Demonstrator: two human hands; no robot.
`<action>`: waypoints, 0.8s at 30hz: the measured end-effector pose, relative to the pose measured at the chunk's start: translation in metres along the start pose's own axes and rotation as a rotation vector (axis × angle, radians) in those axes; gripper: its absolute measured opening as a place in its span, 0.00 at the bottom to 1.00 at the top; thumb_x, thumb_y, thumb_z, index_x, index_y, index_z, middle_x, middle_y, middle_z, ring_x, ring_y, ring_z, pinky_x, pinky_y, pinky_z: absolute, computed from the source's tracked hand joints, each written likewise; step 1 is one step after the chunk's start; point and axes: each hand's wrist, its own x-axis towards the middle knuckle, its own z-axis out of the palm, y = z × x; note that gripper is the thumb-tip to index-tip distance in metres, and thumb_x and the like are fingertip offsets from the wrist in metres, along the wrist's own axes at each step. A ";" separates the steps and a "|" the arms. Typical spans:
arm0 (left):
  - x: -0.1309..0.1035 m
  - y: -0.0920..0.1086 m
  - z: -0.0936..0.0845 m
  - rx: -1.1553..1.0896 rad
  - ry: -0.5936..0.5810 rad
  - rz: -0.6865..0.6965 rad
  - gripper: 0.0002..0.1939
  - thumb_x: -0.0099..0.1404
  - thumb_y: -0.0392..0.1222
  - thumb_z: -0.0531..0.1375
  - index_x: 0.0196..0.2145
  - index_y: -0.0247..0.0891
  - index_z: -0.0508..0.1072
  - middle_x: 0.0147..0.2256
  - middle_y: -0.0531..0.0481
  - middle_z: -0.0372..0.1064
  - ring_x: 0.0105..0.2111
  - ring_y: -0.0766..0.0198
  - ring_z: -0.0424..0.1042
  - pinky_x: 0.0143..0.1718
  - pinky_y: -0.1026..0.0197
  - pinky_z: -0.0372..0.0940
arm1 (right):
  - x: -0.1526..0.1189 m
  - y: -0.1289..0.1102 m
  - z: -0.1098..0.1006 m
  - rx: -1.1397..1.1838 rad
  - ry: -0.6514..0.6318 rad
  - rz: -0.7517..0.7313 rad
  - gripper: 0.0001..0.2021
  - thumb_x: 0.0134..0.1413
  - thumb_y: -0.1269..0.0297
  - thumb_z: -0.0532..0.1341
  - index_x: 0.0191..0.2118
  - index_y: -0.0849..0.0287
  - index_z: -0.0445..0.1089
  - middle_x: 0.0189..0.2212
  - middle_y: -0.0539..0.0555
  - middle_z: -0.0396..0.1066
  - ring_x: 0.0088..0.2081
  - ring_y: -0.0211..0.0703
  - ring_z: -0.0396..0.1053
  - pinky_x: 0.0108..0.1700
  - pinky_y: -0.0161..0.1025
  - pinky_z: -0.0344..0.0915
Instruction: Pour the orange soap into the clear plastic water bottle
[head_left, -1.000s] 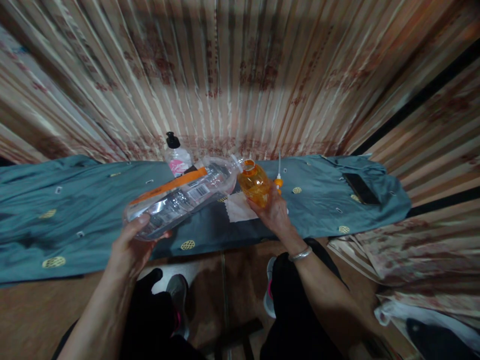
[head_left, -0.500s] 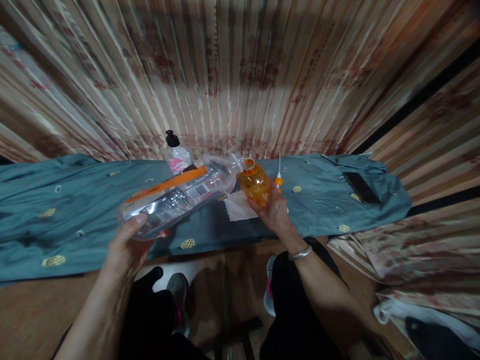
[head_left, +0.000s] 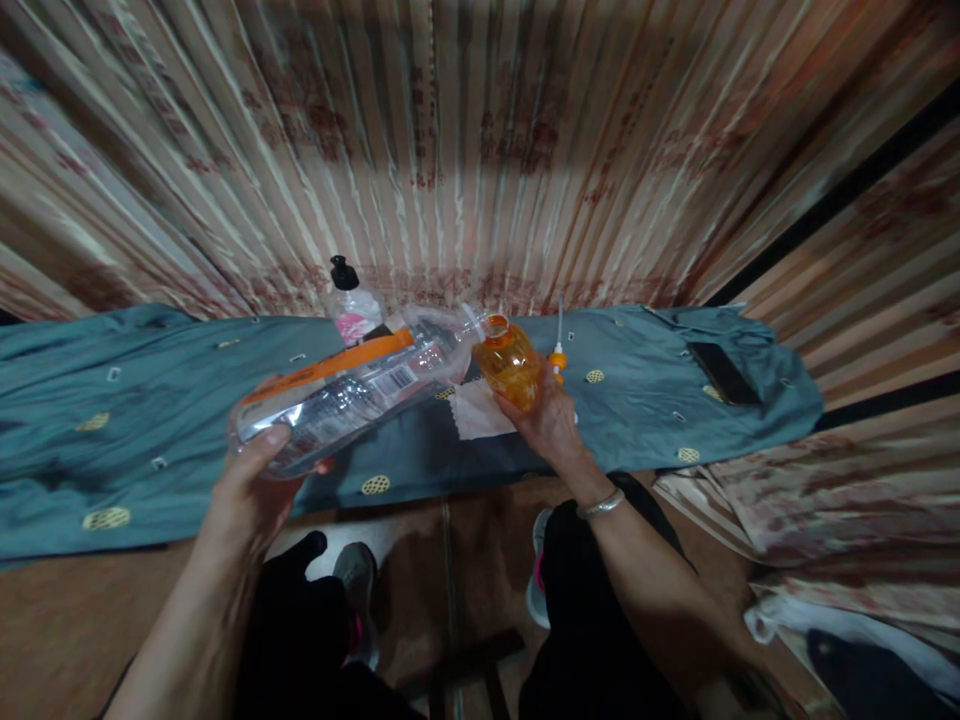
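A long covered bench (head_left: 630, 425) runs left to right, the curtain (head_left: 480, 150) behind it. At the left, over the bench, the left hand (head_left: 259, 475) holds the large bottle (head_left: 349, 400), its neck slanting right and far to the mouth of the small bottle (head_left: 510, 368) in the right hand (head_left: 551, 420). Behind the large bottle stands a pump bottle (head_left: 355, 312); below the small bottle lies a napkin (head_left: 478, 415). Just beyond the right hand is a loose pump (head_left: 556, 362); well right, a phone (head_left: 721, 373) lies on the bench.
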 end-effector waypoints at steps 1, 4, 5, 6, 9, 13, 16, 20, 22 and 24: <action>0.000 0.000 0.001 0.021 0.012 0.013 0.36 0.44 0.47 0.89 0.50 0.37 0.88 0.47 0.43 0.89 0.35 0.54 0.83 0.20 0.61 0.75 | 0.000 0.000 0.000 0.000 -0.002 0.005 0.40 0.70 0.38 0.71 0.74 0.61 0.67 0.60 0.74 0.87 0.59 0.72 0.87 0.58 0.65 0.87; -0.001 0.002 0.003 0.098 0.011 0.031 0.32 0.43 0.50 0.89 0.44 0.38 0.87 0.43 0.46 0.89 0.32 0.56 0.82 0.20 0.61 0.76 | 0.000 -0.001 -0.002 -0.006 -0.012 0.016 0.39 0.70 0.40 0.72 0.74 0.60 0.68 0.60 0.74 0.87 0.59 0.72 0.87 0.58 0.65 0.88; -0.002 0.002 0.004 0.104 0.003 0.030 0.31 0.43 0.50 0.89 0.43 0.38 0.87 0.42 0.46 0.89 0.31 0.56 0.82 0.20 0.61 0.77 | 0.000 -0.001 -0.002 -0.008 -0.014 0.016 0.39 0.70 0.40 0.71 0.74 0.61 0.68 0.59 0.74 0.87 0.58 0.72 0.87 0.58 0.65 0.88; -0.002 0.002 0.006 0.097 0.016 0.045 0.32 0.42 0.50 0.89 0.42 0.38 0.87 0.41 0.46 0.89 0.30 0.57 0.81 0.20 0.62 0.76 | 0.000 -0.001 -0.002 -0.009 -0.015 0.013 0.39 0.71 0.41 0.71 0.74 0.61 0.68 0.59 0.74 0.87 0.58 0.71 0.88 0.58 0.64 0.88; -0.004 0.001 0.011 0.070 0.062 0.094 0.31 0.42 0.50 0.89 0.41 0.38 0.86 0.40 0.45 0.89 0.29 0.58 0.81 0.18 0.64 0.73 | 0.001 -0.001 -0.002 -0.014 -0.015 0.003 0.39 0.71 0.40 0.71 0.74 0.61 0.67 0.59 0.73 0.87 0.58 0.70 0.88 0.58 0.64 0.87; -0.005 0.001 0.018 0.064 0.072 0.105 0.39 0.40 0.49 0.89 0.50 0.42 0.87 0.43 0.44 0.90 0.29 0.57 0.81 0.17 0.65 0.71 | 0.003 0.000 -0.003 -0.042 -0.018 0.000 0.39 0.71 0.38 0.71 0.74 0.60 0.67 0.59 0.73 0.87 0.57 0.71 0.88 0.57 0.63 0.87; -0.005 0.004 0.020 0.060 0.075 0.100 0.49 0.38 0.50 0.90 0.59 0.45 0.85 0.52 0.42 0.91 0.29 0.58 0.81 0.16 0.65 0.70 | 0.004 0.000 -0.002 -0.059 -0.016 0.002 0.40 0.72 0.35 0.69 0.74 0.60 0.67 0.59 0.73 0.87 0.58 0.71 0.87 0.58 0.62 0.87; -0.003 0.007 0.016 0.071 0.062 0.074 0.54 0.36 0.52 0.91 0.63 0.45 0.84 0.54 0.39 0.90 0.30 0.57 0.82 0.16 0.63 0.73 | 0.007 -0.001 -0.002 -0.039 -0.014 0.008 0.41 0.71 0.37 0.71 0.75 0.61 0.66 0.59 0.74 0.86 0.60 0.72 0.87 0.60 0.63 0.86; -0.002 0.006 0.012 0.069 0.044 0.060 0.51 0.39 0.51 0.90 0.61 0.44 0.85 0.50 0.41 0.91 0.31 0.55 0.83 0.17 0.62 0.74 | 0.008 -0.001 -0.003 -0.024 -0.014 0.003 0.41 0.71 0.39 0.71 0.76 0.61 0.66 0.60 0.74 0.86 0.61 0.72 0.86 0.61 0.65 0.85; -0.001 0.004 0.009 0.061 0.041 0.064 0.47 0.41 0.48 0.89 0.59 0.43 0.86 0.47 0.44 0.91 0.30 0.55 0.83 0.18 0.62 0.74 | 0.009 0.000 -0.004 -0.019 -0.013 -0.010 0.40 0.72 0.39 0.70 0.76 0.60 0.66 0.60 0.73 0.85 0.62 0.73 0.86 0.61 0.66 0.85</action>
